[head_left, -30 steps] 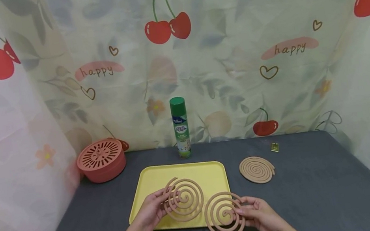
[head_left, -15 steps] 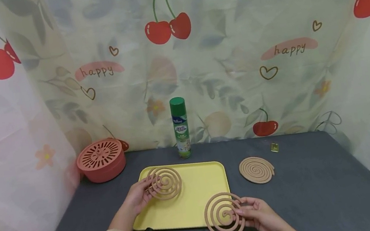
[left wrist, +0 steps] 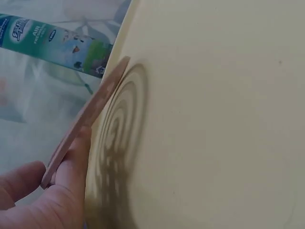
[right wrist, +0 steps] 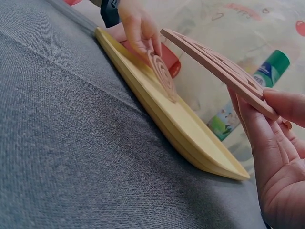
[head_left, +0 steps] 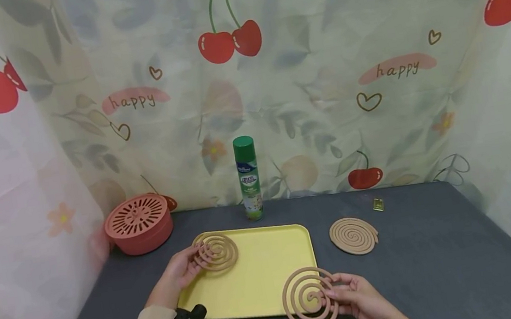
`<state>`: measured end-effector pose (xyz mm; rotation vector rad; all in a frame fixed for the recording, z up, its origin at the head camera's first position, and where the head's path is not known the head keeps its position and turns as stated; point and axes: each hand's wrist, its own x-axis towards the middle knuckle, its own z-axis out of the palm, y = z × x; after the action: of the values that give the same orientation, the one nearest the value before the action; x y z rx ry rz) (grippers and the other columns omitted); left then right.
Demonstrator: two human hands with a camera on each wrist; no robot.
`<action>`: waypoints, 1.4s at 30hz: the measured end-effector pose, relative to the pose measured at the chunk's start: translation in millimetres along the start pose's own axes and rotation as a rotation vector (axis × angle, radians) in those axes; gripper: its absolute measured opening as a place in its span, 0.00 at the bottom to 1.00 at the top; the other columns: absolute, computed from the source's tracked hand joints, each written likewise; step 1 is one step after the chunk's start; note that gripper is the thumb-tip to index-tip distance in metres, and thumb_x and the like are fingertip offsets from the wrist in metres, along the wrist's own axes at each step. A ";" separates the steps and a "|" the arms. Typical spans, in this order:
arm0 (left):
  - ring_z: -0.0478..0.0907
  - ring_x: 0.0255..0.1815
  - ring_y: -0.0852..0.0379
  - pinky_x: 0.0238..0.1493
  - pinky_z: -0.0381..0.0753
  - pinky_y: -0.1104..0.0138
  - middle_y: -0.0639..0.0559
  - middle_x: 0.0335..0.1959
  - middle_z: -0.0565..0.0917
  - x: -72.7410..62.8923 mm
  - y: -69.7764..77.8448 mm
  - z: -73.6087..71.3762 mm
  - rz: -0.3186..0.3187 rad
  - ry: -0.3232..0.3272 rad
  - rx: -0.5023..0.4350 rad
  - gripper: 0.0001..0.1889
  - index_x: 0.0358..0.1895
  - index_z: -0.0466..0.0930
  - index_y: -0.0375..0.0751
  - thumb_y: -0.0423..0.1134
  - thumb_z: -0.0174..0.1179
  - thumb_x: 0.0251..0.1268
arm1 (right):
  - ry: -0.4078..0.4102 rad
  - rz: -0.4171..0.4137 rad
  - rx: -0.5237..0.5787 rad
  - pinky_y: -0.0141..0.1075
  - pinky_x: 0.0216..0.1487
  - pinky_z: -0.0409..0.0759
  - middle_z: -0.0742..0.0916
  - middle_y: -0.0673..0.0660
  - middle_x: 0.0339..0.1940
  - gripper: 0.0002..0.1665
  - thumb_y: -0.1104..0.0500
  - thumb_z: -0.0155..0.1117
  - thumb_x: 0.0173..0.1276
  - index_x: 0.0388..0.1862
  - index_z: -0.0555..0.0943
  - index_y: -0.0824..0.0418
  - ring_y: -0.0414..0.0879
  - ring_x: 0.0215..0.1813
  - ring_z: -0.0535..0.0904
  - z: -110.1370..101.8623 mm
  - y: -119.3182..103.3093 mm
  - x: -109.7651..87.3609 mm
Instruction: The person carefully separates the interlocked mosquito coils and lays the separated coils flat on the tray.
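My left hand (head_left: 179,272) pinches a brown mosquito coil (head_left: 217,250) by its edge, over the back left corner of the yellow tray (head_left: 269,270). In the left wrist view this coil (left wrist: 88,115) is tilted close over the tray, casting a spiral shadow. My right hand (head_left: 359,298) holds a second mosquito coil (head_left: 312,296) between thumb and fingers, overlapping the tray's front right corner in the head view. The right wrist view shows that coil (right wrist: 219,69) held well above the table. A third mosquito coil (head_left: 353,235), tightly wound, lies flat to the tray's right.
Behind the tray stands a green air freshener can (head_left: 249,179). A round red slotted container (head_left: 139,223) sits at the back left, and a small gold metal piece (head_left: 378,204) lies at the back right. Printed curtains enclose the dark cloth-covered table (head_left: 429,260).
My left hand has carried its coil left and back, from the tray's middle to its back left corner, and tilted it flatter. The right hand keeps its coil almost still.
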<state>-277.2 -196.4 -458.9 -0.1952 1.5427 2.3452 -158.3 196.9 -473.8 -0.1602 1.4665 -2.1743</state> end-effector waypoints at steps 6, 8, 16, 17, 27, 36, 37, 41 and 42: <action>0.72 0.32 0.67 0.34 0.71 0.75 0.54 0.35 0.75 4.4 -3.0 -1.5 -0.020 0.057 -0.042 0.17 0.63 0.56 0.33 0.34 0.34 0.75 | 0.013 0.002 -0.007 0.32 0.41 0.83 0.88 0.53 0.38 0.11 0.66 0.57 0.65 0.47 0.74 0.61 0.40 0.41 0.84 1.7 1.2 0.6; 0.71 0.33 0.65 0.36 0.71 0.74 0.53 0.36 0.73 5.5 -4.1 -1.2 -0.033 0.076 -0.055 0.18 0.63 0.55 0.33 0.33 0.33 0.74 | 0.008 0.003 -0.002 0.32 0.42 0.82 0.88 0.53 0.39 0.11 0.66 0.57 0.66 0.47 0.74 0.61 0.40 0.42 0.84 1.7 1.3 0.5; 0.67 0.38 0.63 0.43 0.69 0.71 0.51 0.39 0.65 5.3 -6.5 0.8 -0.070 0.149 -0.124 0.15 0.59 0.56 0.36 0.33 0.32 0.74 | -0.015 0.006 0.009 0.32 0.43 0.82 0.88 0.54 0.40 0.11 0.66 0.56 0.66 0.48 0.74 0.62 0.41 0.44 0.84 1.1 0.6 0.3; 0.66 0.38 0.63 0.43 0.68 0.71 0.51 0.40 0.65 4.8 -6.6 0.8 -0.068 0.146 -0.130 0.16 0.61 0.55 0.36 0.34 0.32 0.75 | -0.013 0.007 0.006 0.32 0.43 0.82 0.88 0.54 0.40 0.11 0.66 0.56 0.66 0.47 0.74 0.62 0.41 0.44 0.84 1.1 0.5 0.3; 0.60 0.58 0.59 0.64 0.59 0.66 0.50 0.53 0.61 2.3 -5.3 0.9 -0.019 0.099 -0.135 0.27 0.73 0.37 0.35 0.37 0.28 0.75 | -0.002 0.010 -0.011 0.32 0.42 0.82 0.88 0.53 0.40 0.11 0.66 0.57 0.66 0.47 0.73 0.62 0.41 0.44 0.84 1.3 1.2 1.1; 0.66 0.51 0.61 0.62 0.61 0.66 0.50 0.45 0.65 1.5 0.4 -1.2 -0.007 0.090 -0.047 0.27 0.71 0.42 0.29 0.35 0.32 0.72 | -0.015 0.009 -0.006 0.32 0.43 0.82 0.88 0.54 0.40 0.11 0.66 0.56 0.66 0.47 0.73 0.62 0.41 0.44 0.84 1.4 1.8 1.6; 0.65 0.54 0.60 0.63 0.60 0.65 0.49 0.48 0.65 1.6 1.1 -0.8 -0.010 0.096 -0.051 0.27 0.71 0.42 0.29 0.35 0.33 0.72 | -0.019 0.008 -0.006 0.32 0.43 0.82 0.88 0.54 0.40 0.11 0.66 0.56 0.67 0.47 0.73 0.62 0.41 0.44 0.84 1.4 1.8 1.4; 0.54 0.67 0.51 0.71 0.53 0.61 0.36 0.66 0.55 2.1 4.3 0.1 -0.004 0.107 -0.064 0.28 0.72 0.40 0.29 0.36 0.32 0.73 | -0.046 0.009 -0.010 0.31 0.42 0.83 0.88 0.53 0.40 0.10 0.66 0.56 0.67 0.47 0.73 0.62 0.40 0.43 0.84 0.7 2.1 0.5; 0.50 0.71 0.48 0.73 0.50 0.60 0.35 0.69 0.50 2.2 5.1 0.5 0.004 0.109 -0.072 0.28 0.72 0.38 0.29 0.36 0.31 0.74 | -0.053 0.010 -0.012 0.31 0.41 0.83 0.88 0.53 0.39 0.10 0.66 0.55 0.67 0.47 0.73 0.61 0.40 0.43 0.84 0.5 2.2 0.2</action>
<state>-281.0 -197.4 -454.9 -0.3433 1.5095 2.4313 -157.4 195.7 -475.6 -0.2121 1.4479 -2.1377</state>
